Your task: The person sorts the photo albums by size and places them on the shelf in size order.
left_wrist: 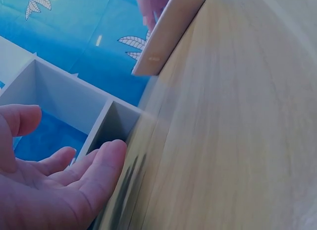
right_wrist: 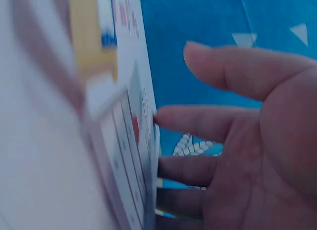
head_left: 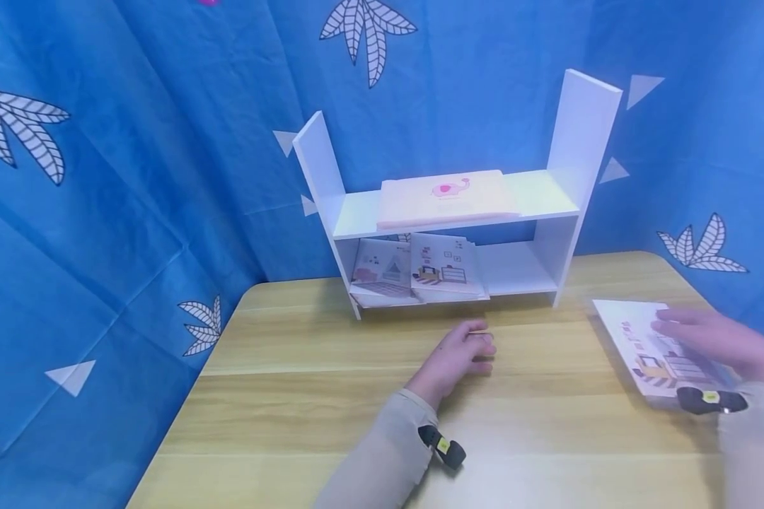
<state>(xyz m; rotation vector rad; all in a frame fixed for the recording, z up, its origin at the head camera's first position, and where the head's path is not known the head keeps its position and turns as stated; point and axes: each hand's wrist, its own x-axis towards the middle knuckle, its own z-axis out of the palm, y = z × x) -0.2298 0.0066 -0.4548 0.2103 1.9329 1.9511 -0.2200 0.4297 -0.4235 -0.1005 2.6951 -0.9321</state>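
A white picture book (head_left: 637, 346) with a printed room scene lies at the right of the table. My right hand (head_left: 716, 339) is over its cover. In the right wrist view, the fingers (right_wrist: 190, 170) extend to the book cover (right_wrist: 130, 106), and the thumb (right_wrist: 223, 66) stands apart from it. The left wrist view shows the book's pale side (left_wrist: 166, 39) beyond my left hand. That left hand (head_left: 455, 357) holds nothing, fingers loosely bent above the table in front of a white shelf (head_left: 579, 148).
A pink elephant book (head_left: 448, 200) lies on the upper shelf board. Below, two groups of picture books, left (head_left: 382, 272) and middle (head_left: 446, 265), lean in the lower compartment. A blue curtain (head_left: 165, 141) with leaf prints hangs behind the wooden table (head_left: 280, 403).
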